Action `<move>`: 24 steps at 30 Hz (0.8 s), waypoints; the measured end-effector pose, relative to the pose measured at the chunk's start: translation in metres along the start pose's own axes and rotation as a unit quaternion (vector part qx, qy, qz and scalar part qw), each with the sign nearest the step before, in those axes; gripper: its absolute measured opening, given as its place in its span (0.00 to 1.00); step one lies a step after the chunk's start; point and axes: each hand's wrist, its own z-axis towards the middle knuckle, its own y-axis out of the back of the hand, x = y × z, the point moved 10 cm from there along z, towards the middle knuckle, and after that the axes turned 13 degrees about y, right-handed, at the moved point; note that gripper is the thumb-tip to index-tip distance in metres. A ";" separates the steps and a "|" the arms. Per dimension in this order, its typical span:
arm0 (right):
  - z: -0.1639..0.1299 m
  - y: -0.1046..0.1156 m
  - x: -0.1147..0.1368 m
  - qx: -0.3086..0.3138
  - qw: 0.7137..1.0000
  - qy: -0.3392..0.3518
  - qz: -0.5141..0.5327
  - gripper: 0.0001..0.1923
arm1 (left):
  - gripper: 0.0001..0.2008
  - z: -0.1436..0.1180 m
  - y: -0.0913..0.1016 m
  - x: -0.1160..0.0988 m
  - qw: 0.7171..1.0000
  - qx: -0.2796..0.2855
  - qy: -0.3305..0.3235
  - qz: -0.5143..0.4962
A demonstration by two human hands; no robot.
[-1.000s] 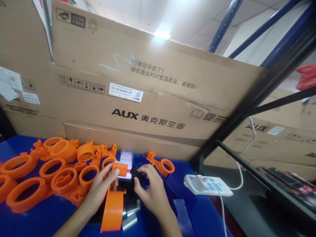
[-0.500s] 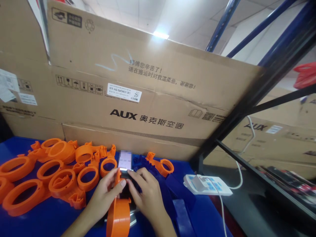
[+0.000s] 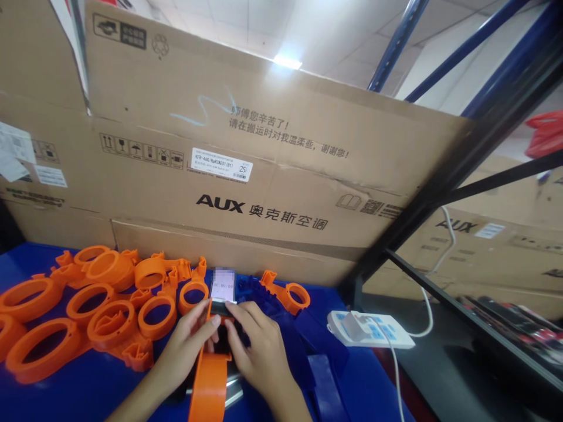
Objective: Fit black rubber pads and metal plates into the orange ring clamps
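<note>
My left hand (image 3: 189, 340) grips an orange plastic part (image 3: 210, 381), a wide ring with an arm, which looks like a tape dispenser frame. Its ring points toward me and its arm points away. At the arm's far end, my right hand (image 3: 259, 346) pinches a small black piece (image 3: 222, 309) against the orange plastic, with thumb and forefinger. The fingers partly cover this piece, so its exact shape and fit stay hidden. Just beyond the fingertips a phone (image 3: 223, 286) shows a running timer. Beneath the held part, shiny metal strips (image 3: 234, 391) peek out.
Several similar orange parts (image 3: 112, 322) crowd the left of the blue table (image 3: 109, 398); another orange part (image 3: 297, 298) lies at the back right. Dark blue plastic pieces (image 3: 323, 375) rest right of my hand, near a white power strip (image 3: 369, 328). A large cardboard box (image 3: 264, 193) stands behind.
The orange part has shifted slightly left and turned a little in my hands. My left thumb has moved slightly up and left. The timer has advanced.
</note>
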 end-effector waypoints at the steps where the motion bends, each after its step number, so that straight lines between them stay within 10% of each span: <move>1: 0.000 0.000 0.001 0.001 1.000 0.003 0.008 0.17 | 0.20 0.001 0.001 0.001 1.000 0.000 0.002 -0.016; 10: -0.001 0.008 -0.010 -0.009 0.993 -0.038 0.109 0.22 | 0.16 0.014 0.019 0.016 0.993 -0.035 0.046 -0.099; 15: -0.012 0.040 -0.048 -0.101 0.988 -0.115 -0.027 0.15 | 0.17 0.017 0.022 0.022 0.987 -0.039 0.070 -0.138; 24: -0.032 -0.004 -0.062 0.091 0.964 -0.139 -0.207 0.07 | 0.18 0.014 0.019 0.021 0.982 -0.041 0.083 -0.166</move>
